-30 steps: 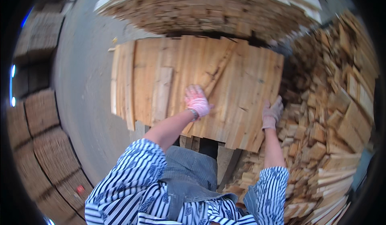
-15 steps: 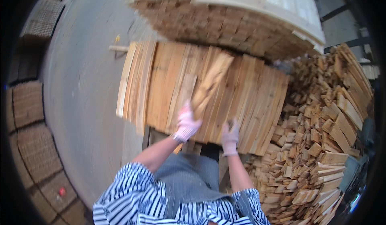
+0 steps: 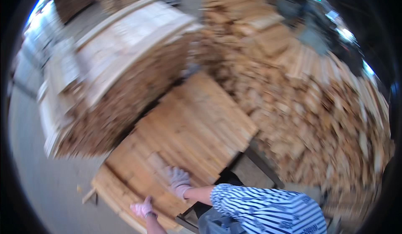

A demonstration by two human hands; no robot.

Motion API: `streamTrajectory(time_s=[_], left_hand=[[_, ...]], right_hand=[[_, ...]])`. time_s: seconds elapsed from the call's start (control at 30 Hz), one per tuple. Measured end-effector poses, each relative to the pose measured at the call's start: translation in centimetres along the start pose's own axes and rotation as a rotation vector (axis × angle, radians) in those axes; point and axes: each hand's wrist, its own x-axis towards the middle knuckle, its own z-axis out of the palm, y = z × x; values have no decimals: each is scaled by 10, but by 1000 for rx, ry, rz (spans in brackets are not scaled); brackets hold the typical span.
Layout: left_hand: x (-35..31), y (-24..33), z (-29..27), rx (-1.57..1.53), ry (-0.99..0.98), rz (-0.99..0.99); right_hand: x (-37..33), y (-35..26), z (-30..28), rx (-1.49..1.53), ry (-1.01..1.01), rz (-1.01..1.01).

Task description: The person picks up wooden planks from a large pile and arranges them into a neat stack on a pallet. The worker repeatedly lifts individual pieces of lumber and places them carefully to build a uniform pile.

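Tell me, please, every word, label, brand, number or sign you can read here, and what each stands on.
There is no readable text.
Striped sleeve: dark marks, too blurred to tell whether they are letters.
Boards under the hands, and wood pile to the right: no lettering can be made out.

ur L glove point(image 3: 142, 209) is pink w/ whitish bits, R glove point(image 3: 179, 180) more of a pale greyish pink. Ur sleeve point(image 3: 268, 211) = navy/white stripes w/ bluish patches, apron point(image 3: 215, 223) faded blue-grey. Boards point(image 3: 188, 125) r honey-tan, lighter + darker strips. Big stack point(image 3: 121, 50): creamy white top, brown side. Scrap heap point(image 3: 299, 129) orangey tan, floor point(image 3: 27, 137) grey.
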Motion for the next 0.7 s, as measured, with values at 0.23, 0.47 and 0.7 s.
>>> streamTrajectory(time_s=[0.23, 0.47, 0.7], left_hand=[[-22, -26, -63, -441, -384, 93], [-76, 7, -127, -1194, -838, 342], [-171, 153, -230, -1070, -1140, 628]], right_hand=[[-22, 49, -58, 567, -141, -67], [-60, 136, -150, 1171, -161, -176], [-103, 218, -263, 1273, 221, -211]])
